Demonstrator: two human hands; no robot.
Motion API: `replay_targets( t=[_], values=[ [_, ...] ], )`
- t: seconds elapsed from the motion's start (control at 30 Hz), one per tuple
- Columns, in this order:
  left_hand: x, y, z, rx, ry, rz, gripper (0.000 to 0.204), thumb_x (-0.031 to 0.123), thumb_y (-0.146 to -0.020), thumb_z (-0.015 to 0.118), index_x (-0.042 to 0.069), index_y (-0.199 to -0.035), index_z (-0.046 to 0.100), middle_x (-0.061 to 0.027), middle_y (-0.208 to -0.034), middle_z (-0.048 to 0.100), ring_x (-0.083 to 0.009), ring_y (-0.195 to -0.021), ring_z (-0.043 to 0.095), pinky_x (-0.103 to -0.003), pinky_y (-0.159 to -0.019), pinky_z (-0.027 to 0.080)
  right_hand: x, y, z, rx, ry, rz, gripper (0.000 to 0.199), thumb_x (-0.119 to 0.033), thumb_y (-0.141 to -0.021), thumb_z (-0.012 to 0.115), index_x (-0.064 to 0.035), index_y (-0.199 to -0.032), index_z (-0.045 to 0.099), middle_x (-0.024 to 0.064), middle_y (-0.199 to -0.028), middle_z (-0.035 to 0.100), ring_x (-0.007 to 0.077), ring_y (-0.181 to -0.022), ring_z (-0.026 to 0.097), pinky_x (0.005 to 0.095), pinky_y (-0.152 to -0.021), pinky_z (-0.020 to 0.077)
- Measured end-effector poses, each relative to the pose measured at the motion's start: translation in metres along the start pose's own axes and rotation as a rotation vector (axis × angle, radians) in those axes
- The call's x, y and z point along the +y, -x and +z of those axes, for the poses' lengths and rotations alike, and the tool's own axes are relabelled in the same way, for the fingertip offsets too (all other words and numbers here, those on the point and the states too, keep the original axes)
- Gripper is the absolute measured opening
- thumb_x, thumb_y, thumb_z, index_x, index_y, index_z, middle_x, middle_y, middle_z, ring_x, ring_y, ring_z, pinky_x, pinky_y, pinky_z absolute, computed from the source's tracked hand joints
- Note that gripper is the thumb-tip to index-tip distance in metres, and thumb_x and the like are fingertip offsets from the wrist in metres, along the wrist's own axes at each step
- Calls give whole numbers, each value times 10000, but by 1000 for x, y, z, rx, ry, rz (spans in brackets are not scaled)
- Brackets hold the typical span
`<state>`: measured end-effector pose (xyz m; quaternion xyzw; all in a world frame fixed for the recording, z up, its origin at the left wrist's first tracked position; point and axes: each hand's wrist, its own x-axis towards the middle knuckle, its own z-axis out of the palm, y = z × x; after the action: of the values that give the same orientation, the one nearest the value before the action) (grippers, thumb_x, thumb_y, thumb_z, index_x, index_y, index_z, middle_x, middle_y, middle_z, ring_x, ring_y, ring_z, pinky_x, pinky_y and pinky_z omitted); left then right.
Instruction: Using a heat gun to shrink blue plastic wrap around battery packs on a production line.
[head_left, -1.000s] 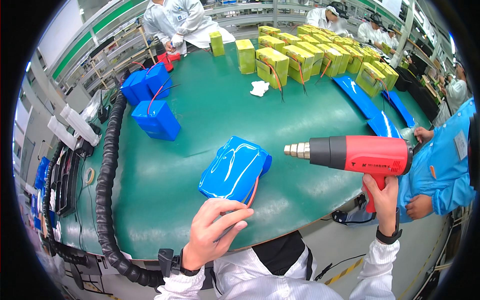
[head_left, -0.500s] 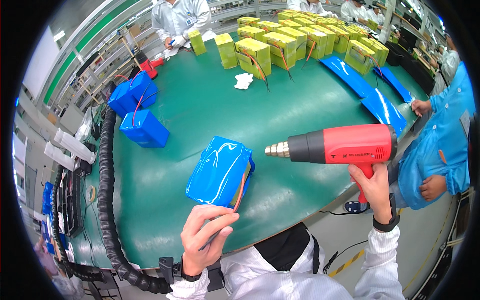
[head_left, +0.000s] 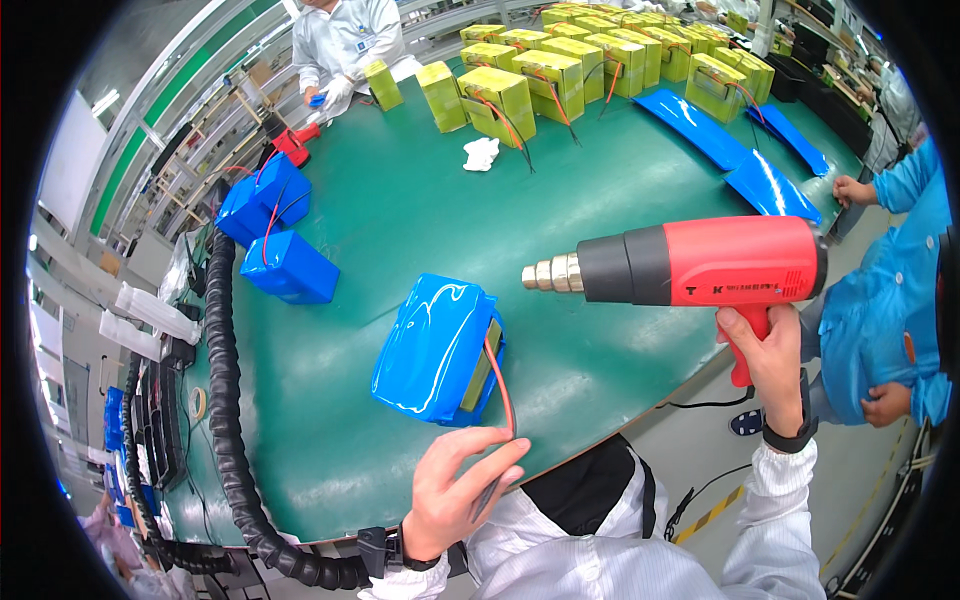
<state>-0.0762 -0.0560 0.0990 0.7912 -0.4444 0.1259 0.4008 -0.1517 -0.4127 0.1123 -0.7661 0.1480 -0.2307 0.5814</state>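
My right hand (head_left: pixel 772 365) is wrapped round the handle of a red and black heat gun (head_left: pixel 740 262), held above the table with its stepped metal nozzle toward the left. Below and left of that nozzle lies a battery pack (head_left: pixel 428 350) in glossy blue shrink film. A yellow-green strip of the pack shows at its open right end, where red and black wires (head_left: pixel 502 385) come out. Closed on those wires is my left hand (head_left: pixel 455 490), just in front of the pack near the table's front edge.
Three blue-wrapped packs (head_left: pixel 290 268) stand at the left, beside a black corrugated hose (head_left: pixel 222 370). Several yellow-green packs (head_left: pixel 500 108) fill the far side. Blue film sleeves (head_left: pixel 690 128) lie at the right. Co-workers stand at the right (head_left: pixel 880 310) and far left (head_left: pixel 350 45).
My left hand has moved right with the wires, which now stretch away from the pack. The heat gun has shifted slightly right and up in the picture.
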Motion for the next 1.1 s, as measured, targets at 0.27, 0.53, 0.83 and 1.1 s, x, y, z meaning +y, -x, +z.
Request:
replay_targets(
  t=[0.27, 0.53, 0.83, 1.1],
  values=[
    [4, 1, 17, -20, 86, 11, 333, 57, -756, 835, 55, -1084, 780, -121, -1111, 707, -300, -979, 703, -394, -824, 584, -30, 16, -2, 43, 299, -262, 392, -104, -825, 863, 10, -1148, 673, 96, -1078, 721, 201, -974, 690, 338, -899, 533],
    [4, 0, 22, -19, 130, 42, 393, 6, -744, 820, 51, -1130, 760, -126, -1164, 709, -307, -1050, 698, -399, -852, 585, -55, 47, -18, -103, 535, -466, 476, -6, -801, 861, 1, -1209, 616, 90, -1116, 710, 190, -1013, 698, 358, -889, 565],
    [-8, 10, 14, -51, 171, 119, 418, -56, -803, 714, 19, -1213, 682, -162, -1260, 672, -353, -1092, 691, -406, -891, 594, -89, 32, -11, -118, 350, -389, 522, -47, -800, 877, 4, -1237, 596, 92, -1126, 706, 185, -973, 709, 334, -833, 578],
    [-42, 57, 23, 286, -94, 223, 519, 13, -694, 856, 48, -1176, 666, -157, -1147, 562, -302, -982, 607, -376, -778, 521, -143, -4, -6, -188, 446, -374, 624, -68, -817, 858, 27, -1322, 504, 124, -1173, 673, 212, -1037, 689, 330, -898, 551]
  ],
)
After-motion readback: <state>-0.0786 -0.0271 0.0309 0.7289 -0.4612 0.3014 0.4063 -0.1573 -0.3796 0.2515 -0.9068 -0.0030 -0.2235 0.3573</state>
